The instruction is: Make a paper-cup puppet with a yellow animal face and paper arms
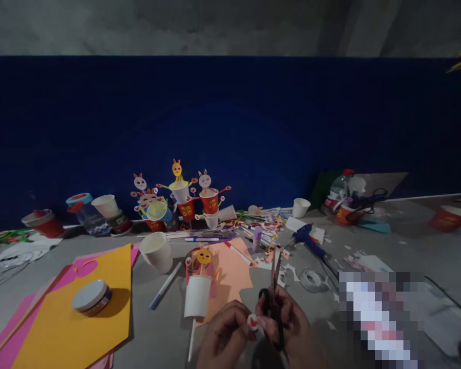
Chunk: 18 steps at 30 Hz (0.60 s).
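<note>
My left hand (pixel 226 335) pinches a small white paper disc (pixel 252 322) with a red heart on it. In my right hand (pixel 292 315) is a pair of black-handled scissors (pixel 275 277), blades pointing up and slightly apart. My right thumb and fingertips come close to the disc's edge; whether they touch it is unclear. Left of my hands lies a white paper cup (pixel 197 297) on a white stick, with a yellow animal face (pixel 204 255) and thin arms rising from its top. Under it is an orange paper sheet (pixel 234 277).
Yellow paper (pixel 111 328) with a round jar (pixel 92 297) lies left, near a paper cup (pixel 156 251). Finished-looking cup puppets (pixel 209 202) stand at the back. Pens and scraps, a tape roll (pixel 313 280) and a blue glue gun (pixel 309 240) lie rightward. A pixelated patch hides the right front.
</note>
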Each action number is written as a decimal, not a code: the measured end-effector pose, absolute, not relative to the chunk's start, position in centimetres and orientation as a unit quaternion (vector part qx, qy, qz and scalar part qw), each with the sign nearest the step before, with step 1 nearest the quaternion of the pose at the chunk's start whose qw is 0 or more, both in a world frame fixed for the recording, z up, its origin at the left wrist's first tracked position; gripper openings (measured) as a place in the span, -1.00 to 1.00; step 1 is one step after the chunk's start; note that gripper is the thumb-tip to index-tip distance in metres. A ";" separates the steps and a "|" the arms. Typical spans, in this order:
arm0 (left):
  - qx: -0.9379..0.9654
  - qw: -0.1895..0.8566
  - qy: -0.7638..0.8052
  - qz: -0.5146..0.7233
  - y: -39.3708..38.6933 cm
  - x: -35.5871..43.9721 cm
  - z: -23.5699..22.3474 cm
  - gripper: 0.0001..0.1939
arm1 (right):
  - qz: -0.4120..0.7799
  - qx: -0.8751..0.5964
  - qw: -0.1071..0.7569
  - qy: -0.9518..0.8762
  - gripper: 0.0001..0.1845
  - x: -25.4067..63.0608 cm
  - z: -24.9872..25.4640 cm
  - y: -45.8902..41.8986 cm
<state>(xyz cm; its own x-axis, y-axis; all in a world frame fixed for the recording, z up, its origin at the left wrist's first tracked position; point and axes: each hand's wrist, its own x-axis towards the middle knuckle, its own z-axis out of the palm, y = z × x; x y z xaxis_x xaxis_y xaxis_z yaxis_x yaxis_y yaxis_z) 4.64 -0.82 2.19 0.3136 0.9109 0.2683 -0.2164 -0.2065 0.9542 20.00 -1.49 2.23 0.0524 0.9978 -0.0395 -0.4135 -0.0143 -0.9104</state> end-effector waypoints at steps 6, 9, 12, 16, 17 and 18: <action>0.597 0.566 0.327 0.465 -0.9 4.1 2.9 -0.68 | 0.570 -0.418 0.578 -0.407 -0.66 20.6 3.2 -1.6; 0.600 0.575 0.336 0.443 -0.9 4.1 2.8 -0.68 | 0.577 -0.402 0.579 -0.414 -0.65 20.7 3.0 -1.4; 0.586 0.583 0.327 0.458 -1.0 4.6 2.6 -0.68 | 0.562 -0.423 0.588 -0.400 -0.64 20.5 2.8 -1.4; 0.533 0.586 0.337 0.508 -1.1 5.2 3.0 -0.70 | 0.552 -0.460 0.603 -0.346 -0.64 20.4 1.7 -2.3; 0.519 0.583 0.349 0.518 -1.2 5.2 3.3 -0.71 | 0.552 -0.462 0.604 -0.342 -0.65 20.4 1.2 -2.7; 0.508 0.578 0.363 0.526 -1.3 5.2 3.6 -0.71 | 0.552 -0.461 0.604 -0.342 -0.64 20.5 0.7 -3.0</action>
